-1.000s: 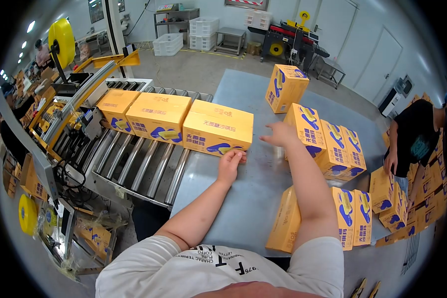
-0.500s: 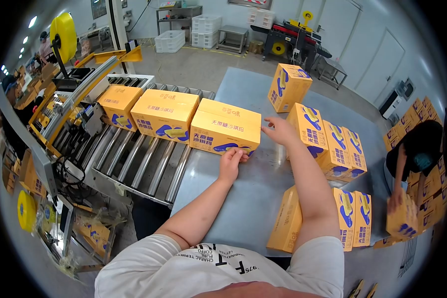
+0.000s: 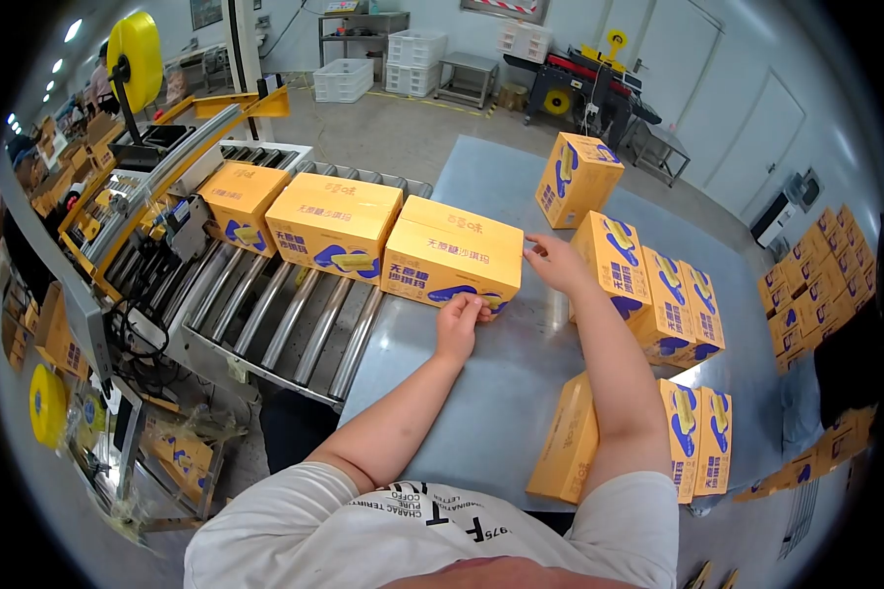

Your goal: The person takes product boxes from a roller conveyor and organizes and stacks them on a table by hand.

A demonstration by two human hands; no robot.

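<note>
A yellow cardboard box [image 3: 454, 253] with blue print lies at the end of the roller conveyor, partly over the metal table. My left hand [image 3: 460, 326] is closed, its bunched fingertips pressed on the lower right of the box's front face. At the box's right end, my right hand [image 3: 558, 263] has its fingers apart, with the fingertips at the edge and nothing else in them. Behind this box on the rollers stand a second box [image 3: 332, 224] and a third box [image 3: 243, 206], in a row to the left.
On the metal table [image 3: 442, 393], an upright box [image 3: 577, 182] stands at the back, with a row of boxes [image 3: 648, 285] at right and several boxes [image 3: 565, 442] near my right forearm. The conveyor rollers [image 3: 304, 329] run left. A person [image 3: 850, 358] stands at far right.
My hands stay at the same box, the right one slightly closer to its end. The view has shifted a little. At far right, the person who was bending over a box has straightened up.
</note>
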